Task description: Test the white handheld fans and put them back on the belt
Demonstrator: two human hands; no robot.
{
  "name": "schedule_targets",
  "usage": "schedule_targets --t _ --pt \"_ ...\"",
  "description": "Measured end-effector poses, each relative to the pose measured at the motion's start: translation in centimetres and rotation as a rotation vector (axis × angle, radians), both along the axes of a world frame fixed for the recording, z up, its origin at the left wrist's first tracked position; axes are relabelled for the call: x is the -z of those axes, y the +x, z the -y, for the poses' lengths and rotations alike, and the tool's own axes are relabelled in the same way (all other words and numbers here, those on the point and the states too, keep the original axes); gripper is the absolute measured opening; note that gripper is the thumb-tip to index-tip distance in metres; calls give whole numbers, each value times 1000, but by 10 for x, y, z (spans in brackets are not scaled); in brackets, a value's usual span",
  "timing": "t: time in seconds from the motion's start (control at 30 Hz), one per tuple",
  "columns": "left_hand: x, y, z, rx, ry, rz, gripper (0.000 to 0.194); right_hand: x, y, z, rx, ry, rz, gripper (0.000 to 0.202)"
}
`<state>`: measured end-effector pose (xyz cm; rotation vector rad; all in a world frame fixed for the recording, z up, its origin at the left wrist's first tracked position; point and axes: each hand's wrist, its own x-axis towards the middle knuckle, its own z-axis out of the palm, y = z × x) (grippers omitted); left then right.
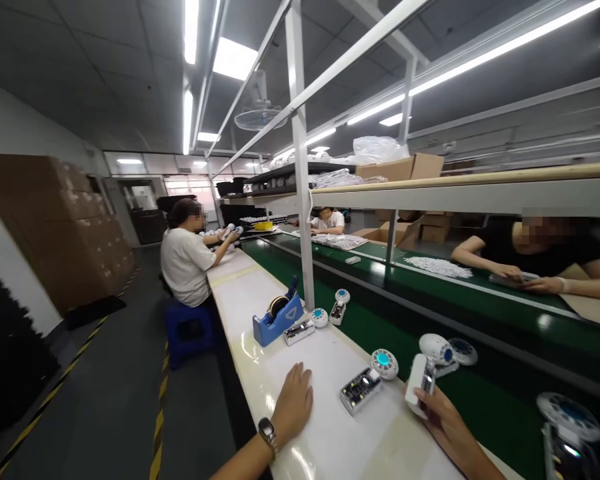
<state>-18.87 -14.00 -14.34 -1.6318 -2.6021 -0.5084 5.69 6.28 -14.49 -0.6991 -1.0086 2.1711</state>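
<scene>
My left hand [295,401], with a watch [267,431] on its wrist, lies flat on the white worktop, fingers stretched out and holding nothing. In my right hand [437,408] is a small handheld fan [419,383], gripped by its white rectangular body, its round head pointing away over the green belt. Between my hands lies another such fan [363,389], with a teal-centred round head and a see-through body showing a circuit board. Farther along are two more fans, one [300,331] beside the blue tape dispenser [279,320] and one [339,308] at the belt's edge.
The green conveyor belt [485,400] runs along my right, carrying another fan [570,427] at lower right. A white post [301,167] rises past the dispenser. One person [187,260] sits ahead on the left; others work across the belt near white parts [437,267].
</scene>
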Motion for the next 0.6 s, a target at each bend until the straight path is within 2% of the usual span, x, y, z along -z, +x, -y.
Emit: schedule_targets --t 0.1,0.17,0.23,0.3,0.37,0.43,0.5,0.6 --pt "10 -11 -6 76 26 28 45 -4 7 13 -12 67 20 39" --pt "12 -23 -14 169 46 51 42 -8 9 20 27 103 43 39" --pt "5 -41 -27 274 88 41 36 -13 10 27 102 116 83 40" --pt "-9 -61 -46 336 167 -27 33 -17 11 34 192 109 124 41" --pt "-26 -81 -68 300 266 -131 34 -20 11 42 278 116 147 42" --pt "-38 -96 -89 154 337 -212 37 -23 12 51 369 141 158 44" --pt "-40 -105 -103 23 324 -243 41 -23 11 57 461 145 166 46" --pt "-32 -109 -110 -54 219 -262 48 -22 9 60 566 69 188 45"
